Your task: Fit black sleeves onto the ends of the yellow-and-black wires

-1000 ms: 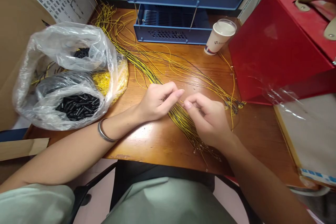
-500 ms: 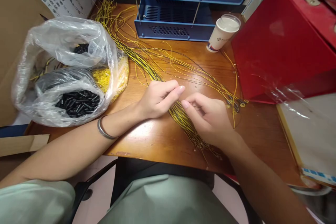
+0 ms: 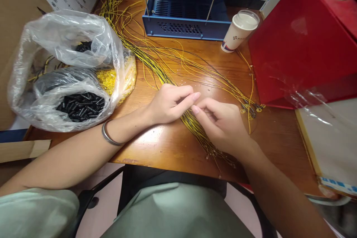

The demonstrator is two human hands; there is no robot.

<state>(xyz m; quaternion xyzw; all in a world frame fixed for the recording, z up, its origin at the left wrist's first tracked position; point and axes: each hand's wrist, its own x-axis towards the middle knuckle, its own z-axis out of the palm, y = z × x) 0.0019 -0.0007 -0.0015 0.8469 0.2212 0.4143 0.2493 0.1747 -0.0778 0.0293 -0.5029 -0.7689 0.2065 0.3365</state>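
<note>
A glossy brown wooden table (image 3: 156, 145) bearing yellow-and-black wires (image 3: 156, 67), plastic bags (image 3: 111, 26), a paper cup (image 3: 239, 33), blue rack (image 3: 184, 29).

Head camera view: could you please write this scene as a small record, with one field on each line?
left hand: over the wire bundle, fingertips close to the right hand's
right hand: fingers curled, above the same bundle
held: too small to tell
left wrist: grey bracelet
left side: clear plastic bags with black pieces and yellow pieces
back: blue rack, upright paper cup
right side: red box
surface: brown wooden table
</note>
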